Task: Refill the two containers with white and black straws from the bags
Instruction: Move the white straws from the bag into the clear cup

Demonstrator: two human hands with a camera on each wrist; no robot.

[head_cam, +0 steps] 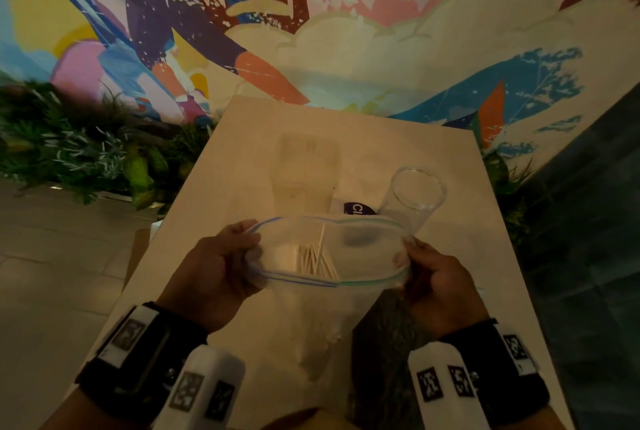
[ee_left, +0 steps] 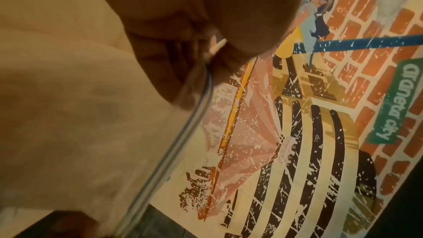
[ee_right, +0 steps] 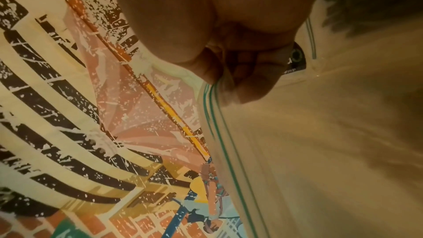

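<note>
I hold a clear zip bag (head_cam: 360, 256) above the table, its mouth pulled wide. White straws (head_cam: 317, 258) lie inside it, seen from above. My left hand (head_cam: 221, 263) pinches the bag's left rim (ee_left: 199, 97). At the right rim (ee_right: 213, 108), my right hand (head_cam: 436, 284) pinches the zip edge. Two clear containers stand beyond the bag: a tall one (head_cam: 304, 170) at the centre and a round glass (head_cam: 415, 194) at the right. A bag of black straws (head_cam: 384, 346) lies on the table under my right wrist.
The beige table (head_cam: 221, 166) has its left edge beside a planter of green leaves (head_cam: 69, 152). A painted mural wall (head_cam: 346, 14) rises behind. A white packet with a dark label (head_cam: 356, 207) lies between the containers. Dark tiles (head_cam: 588, 221) are at the right.
</note>
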